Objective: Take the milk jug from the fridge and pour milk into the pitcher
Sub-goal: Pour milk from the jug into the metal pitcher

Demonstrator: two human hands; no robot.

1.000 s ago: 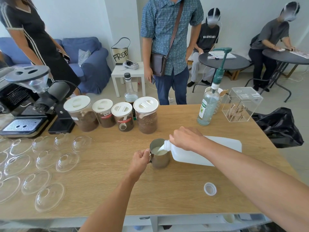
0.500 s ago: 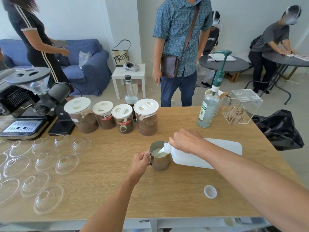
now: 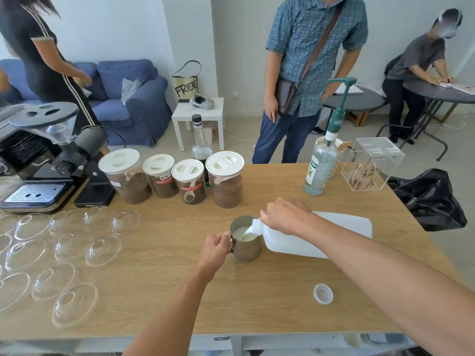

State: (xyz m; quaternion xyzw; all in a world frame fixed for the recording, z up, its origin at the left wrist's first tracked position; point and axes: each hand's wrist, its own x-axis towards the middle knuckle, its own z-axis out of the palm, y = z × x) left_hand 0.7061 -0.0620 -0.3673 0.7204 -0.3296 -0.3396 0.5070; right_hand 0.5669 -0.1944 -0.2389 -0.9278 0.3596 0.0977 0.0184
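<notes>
A steel pitcher [image 3: 247, 249] stands on the wooden table [image 3: 167, 291], partly filled with milk. My left hand [image 3: 215, 247] grips its handle. The white plastic milk jug [image 3: 308, 237] lies tipped almost flat to the right of the pitcher, its open neck over the rim, and a stream of milk runs into the pitcher. My right hand [image 3: 285, 215] grips the jug near its neck from above. The jug's white cap [image 3: 323, 293] lies on the table nearer to me, to the right.
Four lidded jars [image 3: 223, 179] of brown grounds stand behind the pitcher. Several clear glass lids [image 3: 64, 250] cover the table's left part. A grinder and espresso machine [image 3: 38, 173] sit at far left, a pump bottle [image 3: 321, 165] and acrylic box [image 3: 370, 164] at back right. People stand beyond the table.
The milk level in the pitcher has risen a little while both hands kept their grips. The standing person in the blue shirt has shifted to the right.
</notes>
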